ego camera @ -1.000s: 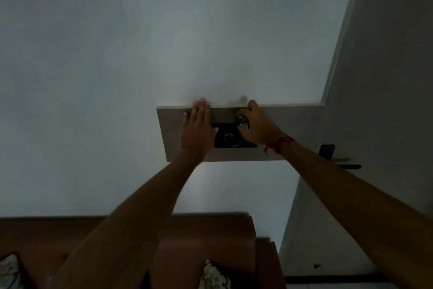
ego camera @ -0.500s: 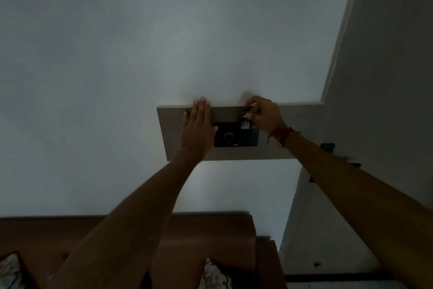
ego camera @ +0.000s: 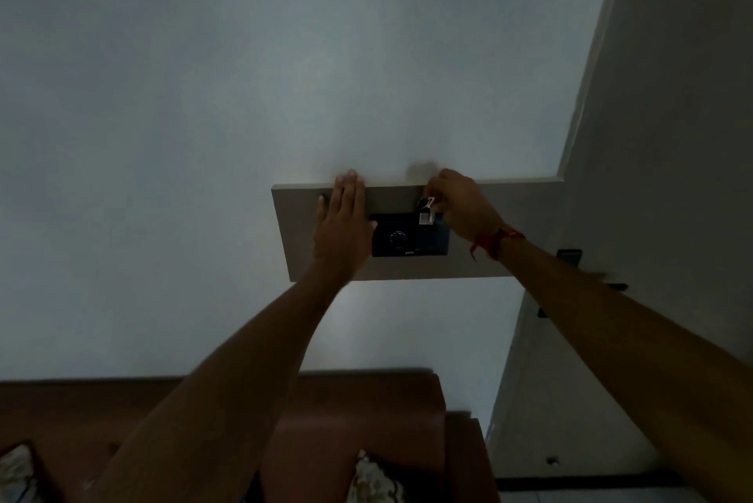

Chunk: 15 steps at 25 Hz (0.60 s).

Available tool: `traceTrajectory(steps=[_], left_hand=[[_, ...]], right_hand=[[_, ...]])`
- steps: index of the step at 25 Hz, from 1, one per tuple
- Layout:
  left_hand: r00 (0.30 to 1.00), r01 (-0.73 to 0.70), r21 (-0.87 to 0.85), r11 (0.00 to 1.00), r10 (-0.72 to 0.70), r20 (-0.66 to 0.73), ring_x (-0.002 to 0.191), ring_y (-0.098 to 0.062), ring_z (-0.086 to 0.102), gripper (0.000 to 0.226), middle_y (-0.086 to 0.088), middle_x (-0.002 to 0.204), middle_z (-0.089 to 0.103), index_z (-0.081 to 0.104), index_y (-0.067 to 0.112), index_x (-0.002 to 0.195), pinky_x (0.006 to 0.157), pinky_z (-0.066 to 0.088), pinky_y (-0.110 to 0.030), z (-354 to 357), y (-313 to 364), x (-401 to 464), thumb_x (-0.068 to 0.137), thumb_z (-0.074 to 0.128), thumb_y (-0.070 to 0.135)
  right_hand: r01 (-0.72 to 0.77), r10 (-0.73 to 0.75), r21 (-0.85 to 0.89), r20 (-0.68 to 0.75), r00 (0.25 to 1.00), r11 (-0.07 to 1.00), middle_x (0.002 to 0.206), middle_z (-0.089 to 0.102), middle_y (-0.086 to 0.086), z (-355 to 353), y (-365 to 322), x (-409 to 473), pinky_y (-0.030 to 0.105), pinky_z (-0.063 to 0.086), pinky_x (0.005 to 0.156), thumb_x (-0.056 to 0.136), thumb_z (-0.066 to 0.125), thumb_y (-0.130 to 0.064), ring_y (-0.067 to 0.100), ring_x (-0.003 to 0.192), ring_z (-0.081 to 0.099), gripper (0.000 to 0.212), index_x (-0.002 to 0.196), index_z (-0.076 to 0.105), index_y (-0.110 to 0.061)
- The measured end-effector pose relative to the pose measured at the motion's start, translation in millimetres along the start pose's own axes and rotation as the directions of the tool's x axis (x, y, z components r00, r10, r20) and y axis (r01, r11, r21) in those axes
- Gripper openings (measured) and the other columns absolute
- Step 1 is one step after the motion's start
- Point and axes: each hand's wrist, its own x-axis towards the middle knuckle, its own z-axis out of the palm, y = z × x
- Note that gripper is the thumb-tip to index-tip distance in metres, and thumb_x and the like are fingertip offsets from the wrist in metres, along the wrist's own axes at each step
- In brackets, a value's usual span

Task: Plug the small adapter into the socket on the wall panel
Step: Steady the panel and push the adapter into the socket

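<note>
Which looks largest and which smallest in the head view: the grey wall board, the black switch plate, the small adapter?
1. Grey wall board, by far the largest.
2. Black switch plate, partly hidden by both hands.
3. Small adapter, pinched in the right hand at the plate's upper edge.

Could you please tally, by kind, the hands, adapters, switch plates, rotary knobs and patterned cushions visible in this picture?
Hands: 2, left hand and right hand
Small adapter: 1
Black switch plate: 1
Rotary knob: 1
Patterned cushions: 2, one at lower left, one at lower centre
Total: 7
</note>
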Motion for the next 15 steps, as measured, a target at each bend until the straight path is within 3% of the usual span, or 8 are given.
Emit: traceTrajectory(steps=[3,8,15], left_hand=[[1.0,0.008,-0.004,1.0,-0.008,-0.002,0.161,-0.027,-0.001,0.082,-0.011,0.174,0.0,0.004,0.008,0.163,0.13,0.012,-0.054,0,-1,-2,0.103,0.051,0.037],[1.0,0.01,-0.014,1.0,-0.01,-0.004,0.161,-0.028,-0.002,0.083,-0.011,0.173,-0.001,0.003,0.008,0.163,0.13,0.012,-0.055,-2,0,-1,0.103,0.052,0.037],[1.0,0.016,-0.005,1.0,-0.016,-0.01,0.161,-0.028,-0.001,0.084,-0.012,0.173,0.001,0.004,0.007,0.163,0.13,0.015,-0.056,2,-2,1,0.102,0.053,0.038]], right_hand=[[0.018,-0.018,-0.004,-0.035,0.999,1.0,0.097,0.057,0.02,3,-3,-5,0.036,0.047,0.069,0.08,0.059,0.009,0.03,0.084,0.056,0.022,0.098,0.069,0.0],[0.004,-0.006,-0.073,-0.021,1.0,0.997,0.096,0.056,0.024,3,-7,0,0.029,0.037,0.066,0.085,0.055,0.011,0.037,0.085,0.055,0.026,0.105,0.07,0.003],[-0.033,0.027,-0.13,-0.045,0.999,0.991,0.101,0.056,0.023,11,-12,-5,0.038,0.049,0.071,0.084,0.056,0.01,0.037,0.088,0.055,0.03,0.11,0.068,0.0]])
